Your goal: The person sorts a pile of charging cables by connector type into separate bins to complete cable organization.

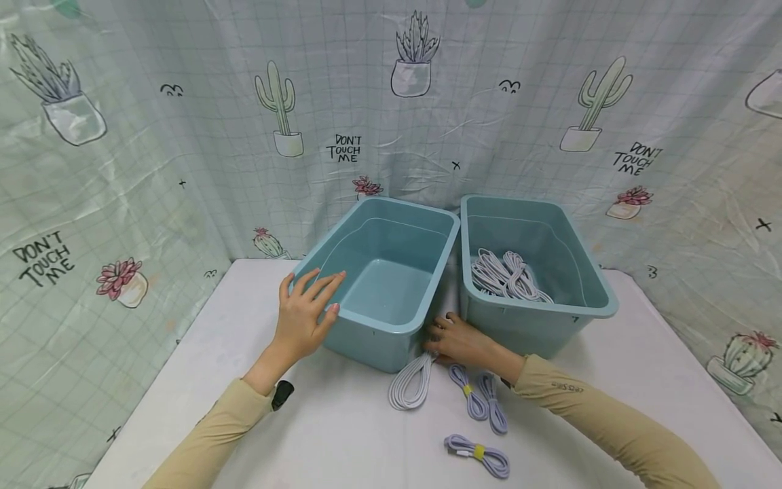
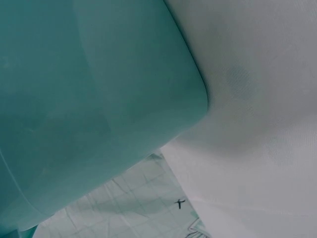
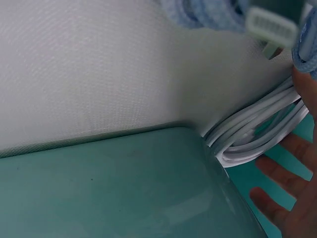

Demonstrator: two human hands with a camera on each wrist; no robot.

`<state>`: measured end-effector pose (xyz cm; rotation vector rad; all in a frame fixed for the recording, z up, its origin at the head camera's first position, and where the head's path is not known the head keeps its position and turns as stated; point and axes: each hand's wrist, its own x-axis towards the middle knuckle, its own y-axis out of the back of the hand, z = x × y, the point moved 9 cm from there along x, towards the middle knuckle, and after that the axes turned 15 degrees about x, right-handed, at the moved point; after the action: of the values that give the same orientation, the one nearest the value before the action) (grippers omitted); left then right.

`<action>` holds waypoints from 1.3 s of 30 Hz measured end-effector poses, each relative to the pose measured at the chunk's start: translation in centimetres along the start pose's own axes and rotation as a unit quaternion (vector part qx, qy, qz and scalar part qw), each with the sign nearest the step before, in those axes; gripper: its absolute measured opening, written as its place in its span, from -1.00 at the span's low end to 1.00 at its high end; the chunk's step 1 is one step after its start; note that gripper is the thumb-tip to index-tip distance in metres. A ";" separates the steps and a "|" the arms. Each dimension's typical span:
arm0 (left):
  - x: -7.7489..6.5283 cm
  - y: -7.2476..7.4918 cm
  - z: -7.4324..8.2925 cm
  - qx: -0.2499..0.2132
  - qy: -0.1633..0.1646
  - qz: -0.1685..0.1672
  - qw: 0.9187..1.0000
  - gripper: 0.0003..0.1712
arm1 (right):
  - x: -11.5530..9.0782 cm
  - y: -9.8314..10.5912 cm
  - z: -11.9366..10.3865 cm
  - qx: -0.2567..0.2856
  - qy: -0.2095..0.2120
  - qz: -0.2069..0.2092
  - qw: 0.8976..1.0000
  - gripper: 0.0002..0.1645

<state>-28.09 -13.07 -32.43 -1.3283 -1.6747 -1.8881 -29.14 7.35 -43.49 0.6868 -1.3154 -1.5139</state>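
My right hand (image 1: 461,341) is at the gap between two blue-green bins. Its thumb and fingers pinch the upper end of a looped white cable (image 1: 412,386). In the right wrist view the loops of that white cable (image 3: 262,126) lie between the thumb and the spread fingers (image 3: 280,176), against a bin's corner. My left hand (image 1: 305,316) has its fingers spread at the near left corner of the left bin (image 1: 373,343). Whether it touches the rim is hard to tell. The left wrist view shows only that bin's wall (image 2: 109,89), not the hand.
The right bin (image 1: 525,319) holds several white cable bundles (image 1: 507,277). Two lavender cables, a yellow-banded one (image 1: 469,392) and another (image 1: 493,404), lie below my right hand. A third yellow-banded lavender cable (image 1: 478,455) lies nearer on the white table (image 1: 342,435). A patterned curtain (image 1: 342,81) hangs behind.
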 end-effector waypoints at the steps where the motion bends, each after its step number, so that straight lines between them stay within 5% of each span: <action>1: 0.0 0.0 0.0 -0.001 0.000 0.000 1.000 -0.34 | 0.0 0.0 0.0 -0.002 0.003 0.003 1.000 -0.67; 22: -0.1 -0.2 0.1 -0.003 0.001 -0.008 1.000 -0.34 | -0.6 1.3 -1.5 -0.018 0.049 0.012 0.999 -0.64; 39: 0.1 0.2 0.1 -0.001 0.004 -0.002 1.000 -0.33 | -1.3 5.1 -2.3 -0.046 0.066 0.014 0.997 -0.65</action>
<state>-27.96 -13.03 -32.24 -1.3171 -1.6727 -1.8944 -25.12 7.90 -39.47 0.6931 -1.1440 -1.4713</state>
